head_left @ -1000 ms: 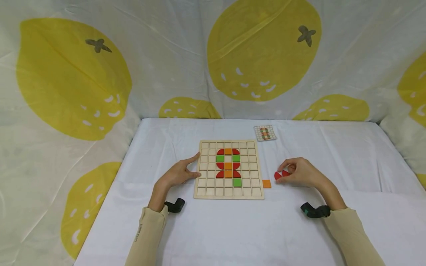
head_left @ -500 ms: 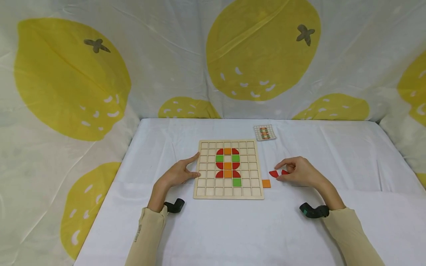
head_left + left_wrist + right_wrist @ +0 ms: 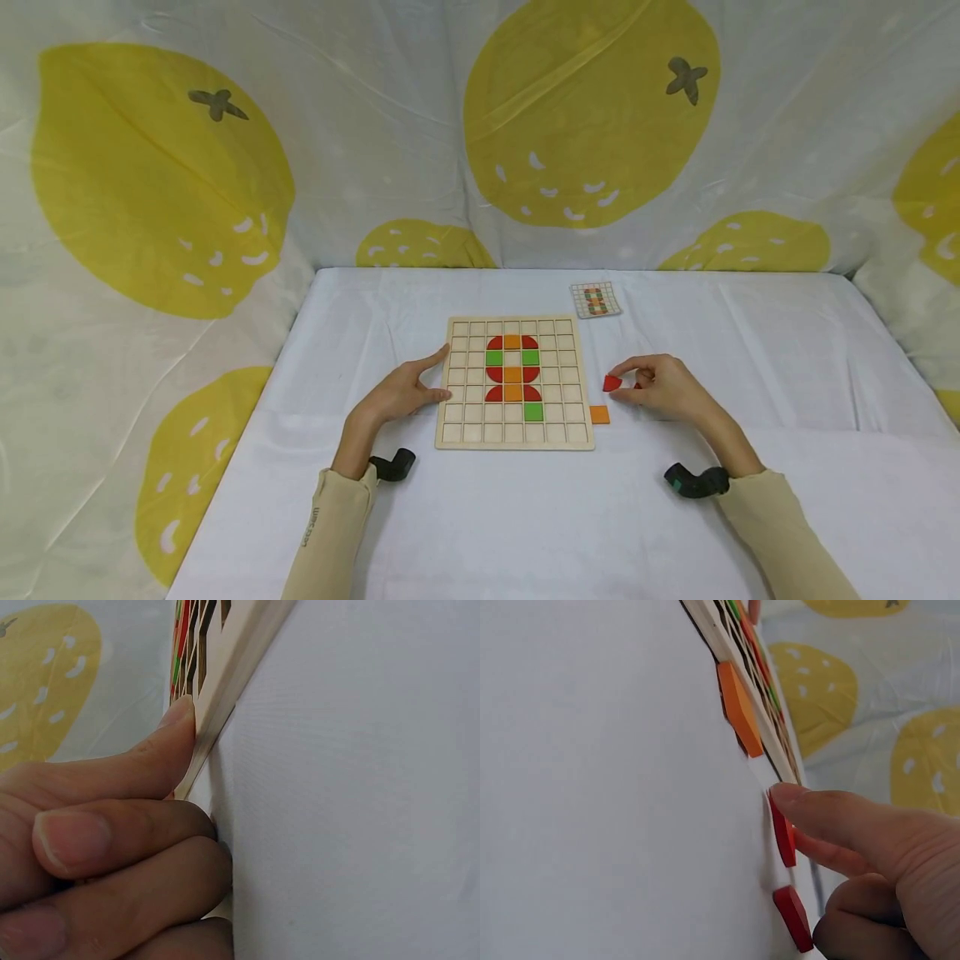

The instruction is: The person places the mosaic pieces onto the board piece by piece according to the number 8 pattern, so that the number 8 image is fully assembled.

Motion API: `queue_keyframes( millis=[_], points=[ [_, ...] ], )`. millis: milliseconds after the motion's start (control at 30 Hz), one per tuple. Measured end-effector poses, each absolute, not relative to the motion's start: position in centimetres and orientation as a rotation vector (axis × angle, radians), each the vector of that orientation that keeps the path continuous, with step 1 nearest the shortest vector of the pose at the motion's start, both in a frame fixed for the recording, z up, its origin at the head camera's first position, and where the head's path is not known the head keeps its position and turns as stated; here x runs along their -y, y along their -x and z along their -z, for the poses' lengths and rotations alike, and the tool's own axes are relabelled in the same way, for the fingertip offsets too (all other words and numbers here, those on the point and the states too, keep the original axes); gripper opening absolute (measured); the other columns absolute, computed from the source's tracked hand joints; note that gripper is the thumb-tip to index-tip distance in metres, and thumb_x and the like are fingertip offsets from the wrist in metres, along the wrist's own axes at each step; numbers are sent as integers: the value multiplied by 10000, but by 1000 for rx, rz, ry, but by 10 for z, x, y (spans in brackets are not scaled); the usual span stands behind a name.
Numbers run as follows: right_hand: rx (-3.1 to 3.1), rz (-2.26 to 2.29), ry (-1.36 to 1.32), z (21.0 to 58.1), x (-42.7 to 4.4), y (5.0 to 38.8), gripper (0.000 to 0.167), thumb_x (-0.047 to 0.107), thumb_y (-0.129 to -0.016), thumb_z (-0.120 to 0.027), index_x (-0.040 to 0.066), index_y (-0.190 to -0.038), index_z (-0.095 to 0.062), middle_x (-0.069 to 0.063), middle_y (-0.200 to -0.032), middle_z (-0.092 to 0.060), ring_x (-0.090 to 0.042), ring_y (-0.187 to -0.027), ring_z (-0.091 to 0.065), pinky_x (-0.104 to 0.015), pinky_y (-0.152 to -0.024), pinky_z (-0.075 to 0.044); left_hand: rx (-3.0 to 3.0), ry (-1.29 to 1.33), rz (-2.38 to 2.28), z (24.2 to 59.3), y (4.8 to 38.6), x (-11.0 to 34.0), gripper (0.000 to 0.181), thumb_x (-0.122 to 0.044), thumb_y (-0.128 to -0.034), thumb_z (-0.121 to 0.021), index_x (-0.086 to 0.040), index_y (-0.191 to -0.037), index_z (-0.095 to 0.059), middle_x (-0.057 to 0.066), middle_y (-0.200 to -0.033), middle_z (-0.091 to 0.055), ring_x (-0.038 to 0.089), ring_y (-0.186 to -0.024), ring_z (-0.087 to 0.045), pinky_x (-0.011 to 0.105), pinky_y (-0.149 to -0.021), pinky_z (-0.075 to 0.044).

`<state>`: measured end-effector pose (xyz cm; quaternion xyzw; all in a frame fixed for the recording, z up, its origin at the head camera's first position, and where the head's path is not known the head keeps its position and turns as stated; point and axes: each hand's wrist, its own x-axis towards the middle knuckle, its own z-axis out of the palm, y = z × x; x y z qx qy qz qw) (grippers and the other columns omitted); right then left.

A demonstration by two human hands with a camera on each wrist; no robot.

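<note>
A wooden grid board (image 3: 459, 412) lies flat, with red, orange and green tiles set in several of its cells. At its left edge, the thumb and index finger of my left hand (image 3: 401, 390) touch the rim, spread apart; the left wrist view shows the thumb against the rim and the other fingers bent. To the board's right, my right hand (image 3: 666, 385) pinches a red quarter-circle tile (image 3: 611, 383) between thumb and index finger. Another red tile (image 3: 793, 919) lies beside the bent fingers, mostly hidden in the head view. An orange square tile (image 3: 599, 414) lies by the board's right edge.
A small pattern card (image 3: 596, 300) with a printed grid lies behind the board's right corner. White cloth (image 3: 510, 517) covers the table. A lemon-print curtain (image 3: 420, 125) hangs at the back and sides.
The nearer red tile, with my right thumb and index finger, has shifted left toward the board and turned. The other red tile is now largely hidden. My left hand has stayed put.
</note>
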<state>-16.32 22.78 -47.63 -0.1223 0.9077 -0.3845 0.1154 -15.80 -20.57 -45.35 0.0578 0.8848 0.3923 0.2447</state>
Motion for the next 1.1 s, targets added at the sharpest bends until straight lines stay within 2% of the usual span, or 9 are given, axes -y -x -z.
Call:
queue_keyframes(
  millis=[167,333,567,767,1100],
  points=[
    [-2688,1128,335,478,-216,161,302,257,-797,-908,125,-1039,-785,64,-595,-327,-92,-540,-298,-230,-511,-244,-2415,-143,-1073,454,158,206,848,-256,-957,-758,-271,-1649,-268,-41,-530,-403,122,-499,-396,265,-548,-379],
    [-2682,1132,342,479,-213,160,270,196,-813,-892,116,-1050,-792,51,-603,-332,-93,-546,-303,-228,-516,-245,-2412,-135,-1076,455,158,206,851,-259,-956,-759,-277,-1649,-267,-40,-533,-410,122,-503,-398,266,-547,-378],
    [-2724,1095,301,475,-218,161,368,203,-799,-901,88,-1120,-762,42,-605,-354,-105,-544,-334,-235,-512,-273,-2418,-138,-1069,456,159,206,852,-264,-953,-761,-280,-1648,-269,-42,-528,-404,123,-498,-396,268,-549,-379],
    [-2726,1060,249,475,-221,162,345,209,-799,-898,92,-1098,-773,34,-614,-357,-125,-557,-337,-238,-515,-257,-2423,-153,-1066,455,158,206,853,-255,-955,-760,-265,-1651,-266,-45,-533,-399,120,-506,-394,267,-544,-373],
    [-2632,1100,335,475,-227,163,337,232,-776,-920,126,-1066,-784,46,-608,-342,-95,-559,-321,-235,-519,-253,-2418,-140,-1077,455,158,205,852,-243,-956,-759,-266,-1649,-265,-47,-538,-400,119,-504,-389,254,-532,-356]
  ],
)
